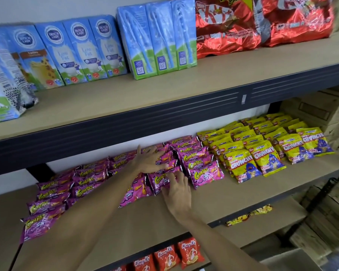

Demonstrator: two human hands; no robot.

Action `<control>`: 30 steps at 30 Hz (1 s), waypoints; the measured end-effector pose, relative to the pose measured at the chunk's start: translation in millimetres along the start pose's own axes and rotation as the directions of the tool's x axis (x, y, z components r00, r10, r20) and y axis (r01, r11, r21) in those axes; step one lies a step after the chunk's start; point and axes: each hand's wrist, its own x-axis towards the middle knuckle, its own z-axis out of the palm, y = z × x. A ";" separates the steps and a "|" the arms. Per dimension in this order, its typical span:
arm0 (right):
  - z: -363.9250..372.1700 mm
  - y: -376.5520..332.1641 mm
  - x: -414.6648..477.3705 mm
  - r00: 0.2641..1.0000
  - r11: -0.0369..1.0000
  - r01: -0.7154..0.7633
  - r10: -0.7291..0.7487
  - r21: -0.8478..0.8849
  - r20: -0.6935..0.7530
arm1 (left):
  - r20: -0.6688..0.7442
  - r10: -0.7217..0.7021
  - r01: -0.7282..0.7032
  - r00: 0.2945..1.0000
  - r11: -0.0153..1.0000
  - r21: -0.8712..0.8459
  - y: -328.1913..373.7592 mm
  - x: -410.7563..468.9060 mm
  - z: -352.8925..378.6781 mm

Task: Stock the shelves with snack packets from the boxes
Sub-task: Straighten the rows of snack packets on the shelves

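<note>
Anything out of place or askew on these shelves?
Yes. On the top shelf, one shrink-wrapped pack of blue milk cartons faces backwards, straws and codes outward, unlike the front-facing pack beside it. Small yellow packets poke out at a lower shelf's edge.

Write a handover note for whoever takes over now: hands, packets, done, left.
Left hand: flat, fingers spread, pressing purple packets on the middle shelf.
Right hand: fingertips on the front purple packet; grip unclear.
Done: purple packets and yellow packets lie in rows side by side.
Left: probably straighten the purple row under the hands.
</note>
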 end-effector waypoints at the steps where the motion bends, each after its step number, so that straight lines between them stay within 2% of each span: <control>1: -1.7 0.9 -1.2 1.000 1.000 0.012 -0.012 0.013 0.011 | -0.027 0.002 -0.002 1.000 1.000 -0.019 1.2 0.6 -1.7; 6: -21.9 14.5 -5.5 0.998 0.994 0.058 -0.057 0.089 -0.011 | -0.098 0.013 -0.016 0.995 1.000 -0.026 21.6 6.6 -13.4; 11: -58.1 52.7 -5.0 0.987 0.980 -0.040 0.069 0.193 -0.146 | -0.094 0.048 -0.050 0.994 0.998 -0.023 55.3 20.3 -23.4; 14: -71.7 78.2 -7.4 0.983 0.974 -0.106 0.133 0.202 -0.125 | -0.060 0.058 -0.061 0.996 0.997 -0.043 78.1 30.5 -26.3; 19: -72.2 94.4 -1.0 0.977 0.955 -0.205 0.213 0.216 -0.018 | -0.068 0.075 -0.087 0.995 0.974 -0.209 106.4 40.7 -30.8; 23: -69.1 97.0 3.9 0.971 0.960 -0.235 0.237 0.153 0.006 | 0.006 0.063 -0.061 0.998 0.979 -0.194 124.8 31.6 -40.7; 27: -64.0 100.4 7.0 0.973 0.971 -0.223 0.227 0.084 -0.035 | 0.063 0.049 -0.037 0.997 0.982 -0.183 128.4 34.8 -43.3; 30: -55.4 101.7 14.1 0.972 0.971 -0.224 0.228 0.079 -0.047 | 0.117 0.028 -0.025 0.993 0.999 -0.029 124.1 51.3 -39.1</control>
